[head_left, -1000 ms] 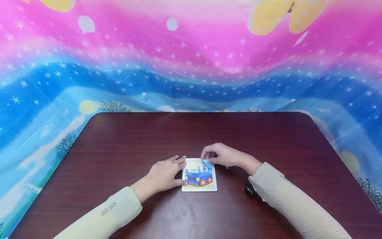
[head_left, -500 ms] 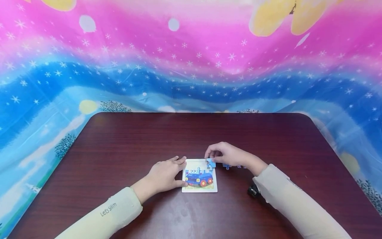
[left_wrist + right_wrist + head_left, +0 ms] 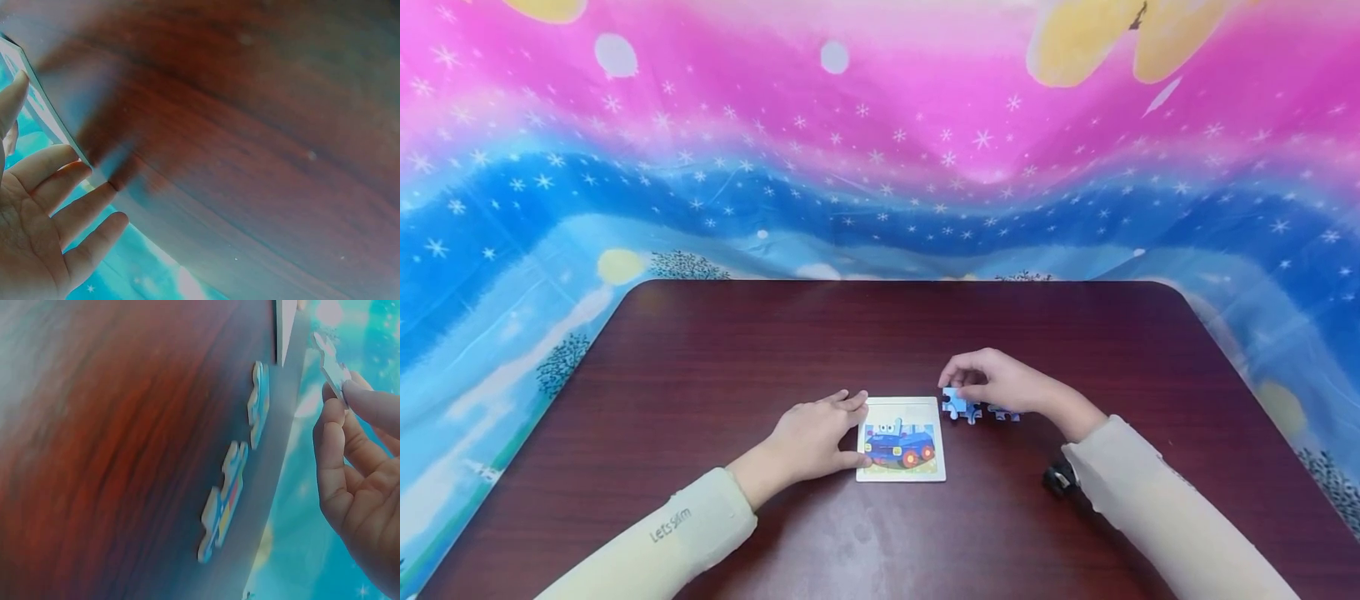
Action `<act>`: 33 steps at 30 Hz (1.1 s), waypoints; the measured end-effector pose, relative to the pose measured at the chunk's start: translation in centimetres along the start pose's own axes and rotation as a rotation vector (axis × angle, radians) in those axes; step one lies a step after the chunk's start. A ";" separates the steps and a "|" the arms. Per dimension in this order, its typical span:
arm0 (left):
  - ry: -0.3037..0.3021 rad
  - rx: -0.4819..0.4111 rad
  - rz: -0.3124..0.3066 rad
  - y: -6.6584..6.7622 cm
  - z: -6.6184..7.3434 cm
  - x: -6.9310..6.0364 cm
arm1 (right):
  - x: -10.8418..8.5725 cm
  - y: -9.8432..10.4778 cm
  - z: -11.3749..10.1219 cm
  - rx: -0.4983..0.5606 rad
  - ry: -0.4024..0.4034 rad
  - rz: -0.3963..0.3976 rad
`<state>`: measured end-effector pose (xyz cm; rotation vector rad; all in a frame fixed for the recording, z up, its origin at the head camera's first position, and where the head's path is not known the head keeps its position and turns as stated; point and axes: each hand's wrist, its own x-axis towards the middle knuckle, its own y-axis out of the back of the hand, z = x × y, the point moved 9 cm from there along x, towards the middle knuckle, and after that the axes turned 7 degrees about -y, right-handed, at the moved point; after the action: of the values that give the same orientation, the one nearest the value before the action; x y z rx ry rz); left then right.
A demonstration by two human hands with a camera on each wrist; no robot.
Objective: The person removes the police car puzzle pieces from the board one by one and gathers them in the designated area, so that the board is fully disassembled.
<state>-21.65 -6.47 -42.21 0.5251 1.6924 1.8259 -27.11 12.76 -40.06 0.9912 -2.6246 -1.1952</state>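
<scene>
A square puzzle board [image 3: 901,476] with a blue car picture lies on the table; its upper part is pale and bare. My left hand [image 3: 814,437] rests on the board's left edge, thumb and fingers spread; the left wrist view shows this hand [image 3: 44,219] with straight fingers at the board's rim [image 3: 47,112]. Right of the board, my right hand [image 3: 1000,382] pinches a light blue puzzle piece [image 3: 953,402] between thumb and fingers. In the right wrist view the piece [image 3: 331,367] is held above the table by the hand [image 3: 365,469].
Loose puzzle pieces lie right of the board, one piece [image 3: 973,413] beside the held one and others [image 3: 1003,413] under the right hand. The right wrist view shows loose pieces [image 3: 259,403] on the tabletop [image 3: 125,425]. A patterned cloth [image 3: 880,167] hangs behind the table.
My right hand has moved right, carrying the light blue piece off the board's upper right corner to beside the board. My left hand has stayed on the board.
</scene>
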 end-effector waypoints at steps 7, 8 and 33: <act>0.005 -0.001 -0.006 0.1 -0.1 -0.1 | -1.0 1.3 0.7 0.002 -0.004 0.026; 0.006 -0.001 -0.006 0.1 -0.1 -0.1 | -1.2 1.5 0.8 0.003 -0.003 0.029; -0.002 -0.007 0.002 0.3 0.3 0.0 | -6.5 4.6 4.6 -0.033 -0.067 0.136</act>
<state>-21.52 -6.26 -41.88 0.5258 1.6844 1.8312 -25.99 21.80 -38.86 0.7656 -2.6638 -1.2562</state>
